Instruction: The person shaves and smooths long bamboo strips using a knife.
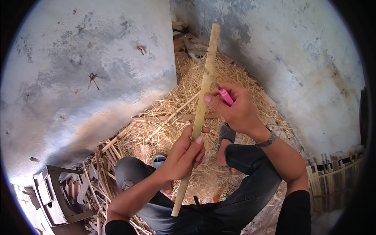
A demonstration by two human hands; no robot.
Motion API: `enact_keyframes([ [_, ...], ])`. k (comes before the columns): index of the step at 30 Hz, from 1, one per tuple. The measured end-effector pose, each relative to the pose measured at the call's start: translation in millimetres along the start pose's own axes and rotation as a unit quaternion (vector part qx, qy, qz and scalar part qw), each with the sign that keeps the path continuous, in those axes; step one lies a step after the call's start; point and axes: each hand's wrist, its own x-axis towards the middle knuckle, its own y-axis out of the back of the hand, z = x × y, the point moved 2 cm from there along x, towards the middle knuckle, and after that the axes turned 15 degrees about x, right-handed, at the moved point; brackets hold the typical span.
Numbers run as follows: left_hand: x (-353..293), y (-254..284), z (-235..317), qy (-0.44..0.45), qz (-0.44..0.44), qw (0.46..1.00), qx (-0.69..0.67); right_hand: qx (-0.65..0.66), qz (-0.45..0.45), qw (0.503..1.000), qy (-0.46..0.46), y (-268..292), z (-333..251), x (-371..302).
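A long, flat bamboo strip [205,89], yellowish and darker near its upper part, slants upward across the middle of the view. My left hand [181,156] is closed around its lower half, thumb on the front face. The strip's bottom end hangs below that hand, above my lap. Between the fingers of my right hand [242,111] is a small tool with a bright pink handle [226,97]. A short dark end pokes out toward the strip, too small to make out. My right thumb tip is at the strip's right edge.
Straw and shavings [156,133] cover the floor between my legs and the corner. Pale walls [98,51] rise left and right. A wooden frame [64,213] and thin sticks [107,168] lie at lower left; a slatted bamboo piece [333,182] stands at right.
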Motion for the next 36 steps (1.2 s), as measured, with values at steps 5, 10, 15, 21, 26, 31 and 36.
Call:
enact_keyframes([
  [5,-4,4,10,0.003,-0.010,0.998,0.063,0.050,0.065,0.995,-0.057,21,0,18],
  [10,-15,15,0,0.019,-0.014,1.000,-0.015,0.054,-0.027,0.988,-0.139,-1,6,2],
  [15,-17,19,-3,0.029,-0.018,0.999,-0.040,0.086,-0.063,0.986,-0.127,-19,13,2],
  [21,-24,29,-21,0.030,0.050,0.997,0.040,0.153,0.038,0.983,-0.096,-5,0,13],
  [26,-28,29,-21,0.027,0.063,0.997,-0.019,-0.034,-0.151,0.982,-0.110,-9,1,-3],
  [31,-26,27,-20,0.020,0.060,0.997,-0.041,-0.049,-0.165,0.983,-0.055,-29,6,-17],
  [36,-23,27,-21,0.044,0.069,0.996,-0.046,-0.085,-0.165,0.982,0.047,-29,8,-18],
])
